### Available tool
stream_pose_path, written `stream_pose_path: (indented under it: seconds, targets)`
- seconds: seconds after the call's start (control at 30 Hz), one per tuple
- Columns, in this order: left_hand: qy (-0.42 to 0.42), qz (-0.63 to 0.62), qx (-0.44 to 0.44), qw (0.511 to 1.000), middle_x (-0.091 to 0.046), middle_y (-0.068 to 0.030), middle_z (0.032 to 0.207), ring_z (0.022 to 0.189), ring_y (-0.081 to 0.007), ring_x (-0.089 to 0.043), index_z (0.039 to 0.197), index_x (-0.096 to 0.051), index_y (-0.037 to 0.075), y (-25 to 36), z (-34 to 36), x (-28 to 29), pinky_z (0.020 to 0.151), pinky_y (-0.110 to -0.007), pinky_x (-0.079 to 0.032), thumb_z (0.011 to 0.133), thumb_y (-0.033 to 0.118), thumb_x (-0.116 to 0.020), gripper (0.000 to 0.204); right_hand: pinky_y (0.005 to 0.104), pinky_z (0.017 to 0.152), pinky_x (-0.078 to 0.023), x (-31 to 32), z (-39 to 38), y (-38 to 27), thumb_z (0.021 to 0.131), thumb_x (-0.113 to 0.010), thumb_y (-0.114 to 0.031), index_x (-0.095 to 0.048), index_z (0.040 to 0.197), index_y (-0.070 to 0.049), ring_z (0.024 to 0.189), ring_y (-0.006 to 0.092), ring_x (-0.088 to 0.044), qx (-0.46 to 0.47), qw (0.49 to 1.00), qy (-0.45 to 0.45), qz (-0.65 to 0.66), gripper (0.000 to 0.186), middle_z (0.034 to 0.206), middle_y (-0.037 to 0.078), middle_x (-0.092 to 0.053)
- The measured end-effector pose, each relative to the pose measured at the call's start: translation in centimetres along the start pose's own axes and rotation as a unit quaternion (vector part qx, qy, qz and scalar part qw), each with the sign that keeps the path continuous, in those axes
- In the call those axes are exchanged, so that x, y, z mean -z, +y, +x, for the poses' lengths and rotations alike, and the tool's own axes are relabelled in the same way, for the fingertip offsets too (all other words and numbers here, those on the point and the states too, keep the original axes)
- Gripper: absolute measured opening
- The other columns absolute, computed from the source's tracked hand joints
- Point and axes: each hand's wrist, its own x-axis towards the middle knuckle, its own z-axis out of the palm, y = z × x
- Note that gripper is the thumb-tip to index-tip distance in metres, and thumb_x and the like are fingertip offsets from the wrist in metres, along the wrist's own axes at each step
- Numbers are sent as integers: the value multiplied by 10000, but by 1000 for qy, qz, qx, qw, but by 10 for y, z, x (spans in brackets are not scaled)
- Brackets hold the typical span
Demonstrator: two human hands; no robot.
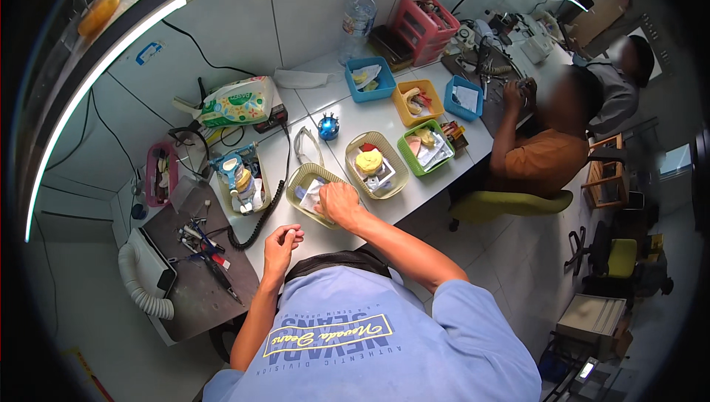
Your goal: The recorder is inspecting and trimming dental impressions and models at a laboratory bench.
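My right hand (340,204) reaches into a beige plastic basket (299,173) at the table's front, its fingers bent and closed over the contents. White paper (310,196) shows beside the fingertips; whatever they pinch is hidden. My left hand (281,248) hovers just left of that basket, with its fingers curled together; I cannot make out anything in them. To the right stands a second beige basket (398,164) with a yellow moulded piece (368,162) lying on paper. Behind the first basket are clear safety glasses (308,146) and a shiny blue round device (328,127).
A black coiled cord (276,196) runs left of my hands. Further left stand another filled basket (259,161) and a brown mat (211,261) with tools. Green (436,169), orange (431,115) and blue bins line the right. A co-worker (543,139) sits beyond them.
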Motion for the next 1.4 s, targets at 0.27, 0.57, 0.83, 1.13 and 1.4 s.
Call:
stream_pose_path:
  seconds: [0.27,0.57,0.83,1.13,1.4]
  targets:
    - [-73,-85,74,991,-682,-42,923,766,-79,-639,1185,-593,5,39,-5,29,676,-195,-490,1039,408,-395,472,474,722,-537,61,-28,-24,802,-694,-336,-617,1168,-121,843,352,-659,17,992,73,98,432,964,204,-628]
    - [-315,-404,189,838,-653,-82,1100,968,-252,-644,1194,-581,95,90,31,-1,845,-400,-535,959,593,-450,566,390,744,-553,114,-61,-57,817,-681,-170,-533,1333,-123,905,294,-664,171,971,108,129,539,1112,120,-612]
    - [-105,-491,129,855,-627,-89,1016,784,-170,-611,1146,-581,54,87,12,-11,633,-268,-510,955,456,-575,445,308,655,-482,120,-98,-77,931,-570,-72,-569,1290,-24,720,190,-593,63,921,177,341,362,908,124,-627]
    - [-130,-528,37,838,-588,-172,1188,1011,-247,-617,1366,-440,120,103,5,-19,839,-332,-523,1027,485,-361,505,319,586,-490,120,-112,-90,961,-525,-34,-568,1317,-51,614,168,-591,-19,877,79,473,359,881,128,-663]
    - [-137,-583,56,799,-580,-209,1174,1085,-288,-595,1250,-492,5,118,-1,-17,894,-356,-526,1032,329,-419,397,240,548,-472,106,-112,-79,928,-597,-32,-601,1180,4,585,94,-568,6,884,165,437,255,809,70,-616]
